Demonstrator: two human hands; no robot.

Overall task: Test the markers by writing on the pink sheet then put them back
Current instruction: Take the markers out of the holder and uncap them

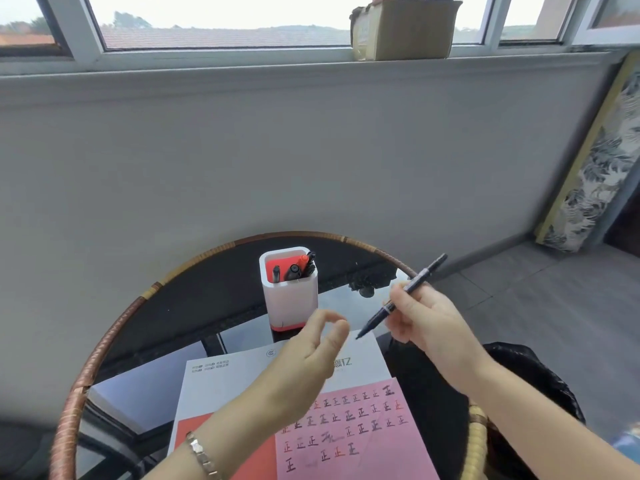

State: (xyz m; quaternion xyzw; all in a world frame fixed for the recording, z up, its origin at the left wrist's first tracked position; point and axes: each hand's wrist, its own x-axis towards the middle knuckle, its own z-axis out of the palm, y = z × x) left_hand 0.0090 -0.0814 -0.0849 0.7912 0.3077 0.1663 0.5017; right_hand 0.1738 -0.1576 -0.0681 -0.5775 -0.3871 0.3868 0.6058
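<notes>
Marker (403, 296) in black sits in my right hand (426, 320). The fingers are wrapped round the middle of its barrel, the point slants down toward my left hand (311, 358) and the back end rises up and away to the right. The tip hangs in the air just off the fingertips of the left hand and touches nothing.

My left hand is lifted above the paper with its fingers curled and thumb and forefinger brought close into a ring. I cannot tell whether anything is pinched between them. A bracelet (199, 452) circles that wrist.

The pink sheet (363, 438) lies under and between both wrists, on the near side of the hands, covered in rows of small written characters in black and red. It rests on a white and red printed sheet (235, 379) that reaches out beneath the left hand.

Just beyond the left hand stands the white pen holder (289, 299), red inside, upright, with several more markers (294, 270) leaning in it. All of it is on the round dark desk (147, 295) with a wrapped cane rim.
</notes>
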